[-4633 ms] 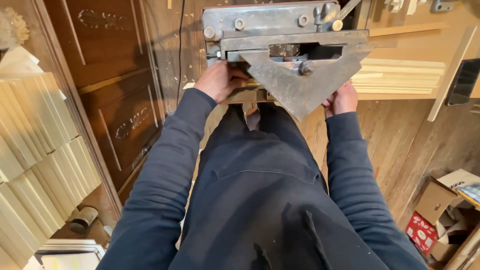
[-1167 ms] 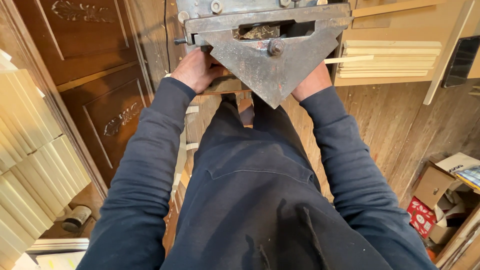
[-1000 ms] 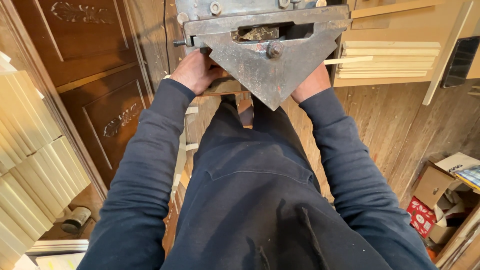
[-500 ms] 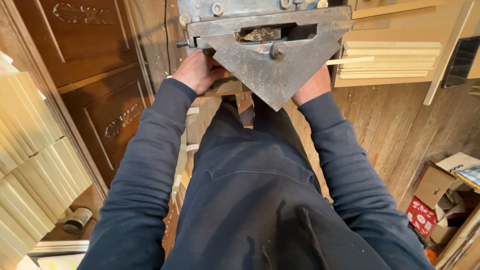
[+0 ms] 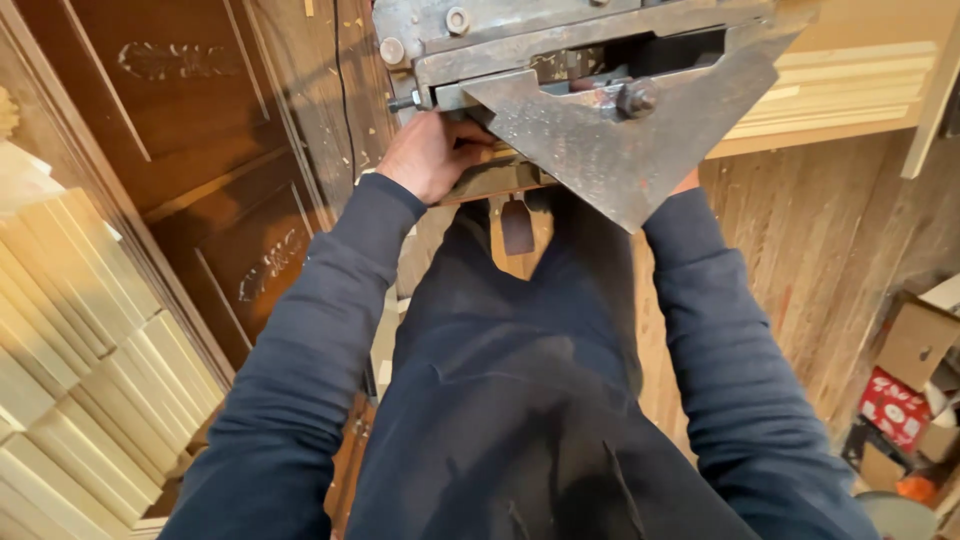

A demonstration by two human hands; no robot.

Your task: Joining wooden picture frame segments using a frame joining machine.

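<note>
A grey metal machine (image 5: 560,40) stands in front of me, with a rusty triangular steel plate (image 5: 610,150) bolted on pointing down. My left hand (image 5: 425,155) is curled at the machine's lower left edge, its fingers closed on a pale wooden strip (image 5: 497,157) that runs in under the plate. My right hand (image 5: 688,183) is almost wholly hidden behind the plate's right side; only a sliver at the wrist shows. Both my dark blue sleeves reach up to the machine.
Pale wooden mouldings (image 5: 850,90) lie stacked on a shelf at the right of the machine. More pale strips (image 5: 70,330) are piled at the left, next to dark carved door panels (image 5: 200,150). Cardboard boxes (image 5: 910,345) and a red box (image 5: 890,410) sit at the lower right.
The right hand, seen beside the plate earlier, has slipped behind it. The left hand has stayed at the lower left edge. The view has shifted, so the machine sits further right.
</note>
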